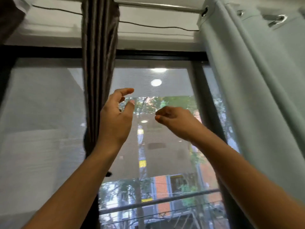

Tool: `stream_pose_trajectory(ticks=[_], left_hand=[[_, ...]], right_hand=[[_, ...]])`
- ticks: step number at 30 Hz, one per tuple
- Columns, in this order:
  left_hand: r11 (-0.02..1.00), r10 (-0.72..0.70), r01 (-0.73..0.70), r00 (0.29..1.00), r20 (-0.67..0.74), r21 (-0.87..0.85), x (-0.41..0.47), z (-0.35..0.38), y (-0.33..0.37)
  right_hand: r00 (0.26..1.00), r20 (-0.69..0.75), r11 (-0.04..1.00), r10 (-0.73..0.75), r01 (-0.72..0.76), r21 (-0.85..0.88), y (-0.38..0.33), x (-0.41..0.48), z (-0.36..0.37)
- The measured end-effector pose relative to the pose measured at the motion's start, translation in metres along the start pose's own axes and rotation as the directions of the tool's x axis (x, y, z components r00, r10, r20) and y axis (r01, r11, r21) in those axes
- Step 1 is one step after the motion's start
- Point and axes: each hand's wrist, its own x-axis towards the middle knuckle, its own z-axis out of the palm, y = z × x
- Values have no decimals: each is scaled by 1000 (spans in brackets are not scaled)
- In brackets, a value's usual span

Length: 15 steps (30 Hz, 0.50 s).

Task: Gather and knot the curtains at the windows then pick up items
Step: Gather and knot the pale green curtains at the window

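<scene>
The dark brown curtain [99,63] is hanging from the rod [156,5] as a narrow, tightly pleated column. Its long axis is running from 12 o'clock to 6 o'clock, left of centre in the view. The fabric is bunching inward behind my left wrist, but I cannot tell whether that is a knot. The pale grey-green curtain [257,96] is hanging at the right side of the window in broad, loose folds that are spreading wider toward 5 o'clock. I am judging it to be the panel not yet gathered. I am holding my left hand [115,123] raised, with the fingers apart and gently curved and a wide gap between thumb and forefinger, and it is gripping nothing. The brown column is lying at its 9 o'clock, just beside the back of the hand; I cannot tell whether the two are touching. I am holding my right hand [175,121] at about the same height, with the fingers curled in and the thumb meeting the fingertips, and nothing is showing between them. The pale curtain is lying at this hand's 3 o'clock, apart from it, with the dark window frame [197,90] standing between. The right hand is the nearer one to that panel, so I am judging that the coming reach calls for opening it and travelling toward 3 o'clock, then closing across the vertical folds.
</scene>
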Motion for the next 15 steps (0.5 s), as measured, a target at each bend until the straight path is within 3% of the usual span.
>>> stream_pose_trajectory(ticks=[4, 8, 11, 15], left_hand=[[998, -13, 20, 993, 118, -56, -15, 87, 38], [995, -17, 38, 975, 221, -91, -31, 182, 80], [990, -36, 65, 975, 217, -126, -36, 258, 119], [993, -78, 96, 968, 239, -64, -27, 356, 167]], right_hand=[[955, -296, 971, -7, -63, -229, 64, -28, -95], [821, -570, 922, -39, -190, -337, 151, -50, -211], [744, -668, 900, -24, -275, -339, 227, -50, -299], [749, -657, 843, 90, -408, -350, 321, -37, -383]])
